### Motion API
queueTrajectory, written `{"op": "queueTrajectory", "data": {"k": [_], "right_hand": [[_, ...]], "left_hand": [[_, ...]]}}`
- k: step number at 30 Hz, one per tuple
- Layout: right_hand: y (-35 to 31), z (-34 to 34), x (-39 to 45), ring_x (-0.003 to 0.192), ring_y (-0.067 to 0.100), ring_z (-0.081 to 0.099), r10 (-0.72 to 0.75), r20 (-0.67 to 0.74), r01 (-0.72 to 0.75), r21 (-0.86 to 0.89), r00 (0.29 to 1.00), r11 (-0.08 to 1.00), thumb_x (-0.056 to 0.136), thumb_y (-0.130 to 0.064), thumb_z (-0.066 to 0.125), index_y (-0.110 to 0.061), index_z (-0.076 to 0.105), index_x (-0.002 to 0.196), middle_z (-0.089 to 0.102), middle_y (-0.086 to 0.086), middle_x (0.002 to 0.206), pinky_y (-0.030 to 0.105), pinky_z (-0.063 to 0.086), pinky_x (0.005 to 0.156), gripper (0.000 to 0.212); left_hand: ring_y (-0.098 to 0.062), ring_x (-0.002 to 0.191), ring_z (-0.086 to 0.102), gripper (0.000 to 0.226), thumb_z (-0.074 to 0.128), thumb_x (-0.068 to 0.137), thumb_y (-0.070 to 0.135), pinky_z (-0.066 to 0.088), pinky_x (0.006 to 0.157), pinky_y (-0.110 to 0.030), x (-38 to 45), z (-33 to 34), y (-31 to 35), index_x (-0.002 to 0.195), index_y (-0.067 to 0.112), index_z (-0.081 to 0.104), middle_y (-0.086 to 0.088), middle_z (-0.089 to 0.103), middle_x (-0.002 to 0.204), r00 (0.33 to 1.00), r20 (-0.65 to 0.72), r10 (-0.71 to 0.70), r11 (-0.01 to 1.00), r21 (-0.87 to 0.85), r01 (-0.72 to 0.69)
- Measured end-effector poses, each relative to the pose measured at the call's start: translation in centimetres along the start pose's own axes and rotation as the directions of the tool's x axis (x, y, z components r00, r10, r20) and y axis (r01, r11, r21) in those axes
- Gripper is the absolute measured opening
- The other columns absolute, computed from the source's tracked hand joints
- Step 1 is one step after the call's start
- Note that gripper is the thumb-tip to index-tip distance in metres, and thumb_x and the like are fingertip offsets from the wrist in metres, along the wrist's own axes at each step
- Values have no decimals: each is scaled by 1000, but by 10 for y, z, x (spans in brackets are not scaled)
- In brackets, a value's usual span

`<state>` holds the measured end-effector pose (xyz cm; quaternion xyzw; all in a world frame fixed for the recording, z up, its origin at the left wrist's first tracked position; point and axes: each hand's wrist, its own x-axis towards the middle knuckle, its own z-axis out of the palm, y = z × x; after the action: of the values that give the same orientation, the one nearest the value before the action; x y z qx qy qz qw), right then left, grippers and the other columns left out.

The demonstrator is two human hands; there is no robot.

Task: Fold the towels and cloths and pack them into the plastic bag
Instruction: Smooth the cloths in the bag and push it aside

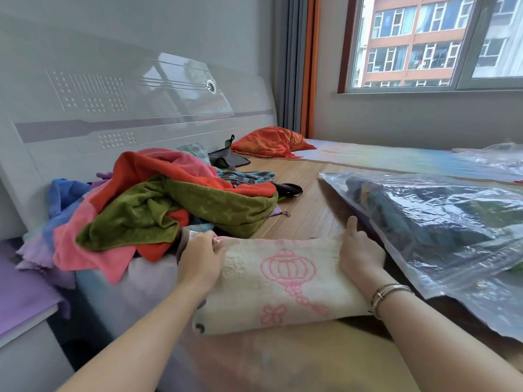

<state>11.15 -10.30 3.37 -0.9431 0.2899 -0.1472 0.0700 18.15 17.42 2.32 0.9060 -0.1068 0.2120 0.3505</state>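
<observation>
A cream towel (pixel 274 281) with a pink lantern pattern lies folded on the bed in front of me. My left hand (pixel 201 260) grips its far left corner, fingers curled over the edge. At the far right corner my right hand (pixel 358 254) holds the towel, thumb pointing up. A loose pile of cloths (pixel 158 205) in green, red, pink, blue and purple sits to the left behind the towel. The clear plastic bag (pixel 441 227), with dark and green cloths inside, lies flat to the right.
A white headboard (pixel 113 108) runs along the left. An orange pillow (pixel 268 142) lies at the far end of the wooden mat (pixel 314 193). A second clear bag (pixel 498 157) sits far right under the window. A black object (pixel 288 189) rests behind the pile.
</observation>
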Motion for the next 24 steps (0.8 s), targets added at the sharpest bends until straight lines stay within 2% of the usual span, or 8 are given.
{"op": "queueTrajectory", "data": {"k": [3, 5, 7, 10, 13, 17, 20, 24], "right_hand": [[-4, 1, 1, 105, 34, 56, 12, 20, -12, -18, 1000, 1000, 99, -18, 40, -12, 20, 142, 49, 14, 123, 35, 38, 65, 48], [-9, -3, -4, 117, 32, 47, -30, -38, 26, -95, 999, 995, 98, -18, 41, -11, 27, 139, 43, 13, 129, 39, 42, 77, 44], [-17, -10, -15, 124, 31, 40, -143, -87, 125, -184, 986, 975, 97, -15, 37, -11, 32, 136, 41, 11, 134, 42, 41, 91, 40], [-37, -18, -44, 144, 29, 20, -331, -16, 329, -79, 944, 941, 100, -20, 33, -10, 29, 144, 25, 13, 154, 46, 23, 114, 45], [-57, -11, -73, 149, 22, -3, -458, 61, 454, 78, 887, 888, 104, -37, 24, -17, 14, 153, 2, 5, 162, 46, 3, 119, 54], [-53, 11, -89, 149, 21, -10, -438, 282, 442, 53, 854, 896, 100, -51, 10, -26, 0, 155, -7, -2, 162, 51, -4, 119, 61], [-51, 8, -86, 149, 22, -9, -423, 321, 432, 46, 848, 901, 100, -53, 9, -27, -2, 155, -8, -2, 162, 53, -4, 118, 62], [-47, -2, -89, 149, 22, -4, -466, 295, 459, 97, 834, 883, 101, -51, 14, -25, 2, 155, -3, 0, 163, 50, 0, 119, 61]], "left_hand": [[-26, 101, 52, 15, 58, 92, 23, 40, 82, -35, -6, 3, -1, 97, 9, 55, -9, 57, 103, 1000, -5, -15, 1000, 5, 15], [-30, 108, 49, 27, 60, 90, 22, 41, 91, -40, -13, 0, -3, 110, 5, 52, -11, 52, 113, 998, 10, -70, 998, -3, 70], [-33, 114, 47, 41, 64, 88, 25, 41, 96, -43, -25, -4, -6, 119, 3, 48, -13, 50, 121, 991, 33, -132, 991, -25, 132], [-31, 110, 52, 49, 67, 86, 31, 45, 90, -40, -43, -11, -8, 119, 2, 46, -14, 52, 120, 965, 79, -252, 960, -108, 259], [-29, 104, 57, 45, 67, 86, 36, 48, 84, -36, -56, -18, -7, 112, 5, 49, -10, 57, 113, 899, 200, -389, 889, -174, 423], [-30, 104, 60, 43, 66, 86, 40, 52, 78, -35, -68, -25, -12, 108, 6, 51, -9, 60, 111, 800, 365, -475, 784, -238, 574], [-28, 93, 63, 41, 68, 86, 31, 51, 76, -36, -75, -34, -14, 112, 0, 57, -12, 65, 105, 736, 492, -465, 647, -378, 662], [-14, 60, 55, 28, 69, 86, 24, 44, 60, -27, -76, -57, 2, 106, 5, 64, -5, 65, 85, 818, 479, -317, 625, -543, 561]]}}
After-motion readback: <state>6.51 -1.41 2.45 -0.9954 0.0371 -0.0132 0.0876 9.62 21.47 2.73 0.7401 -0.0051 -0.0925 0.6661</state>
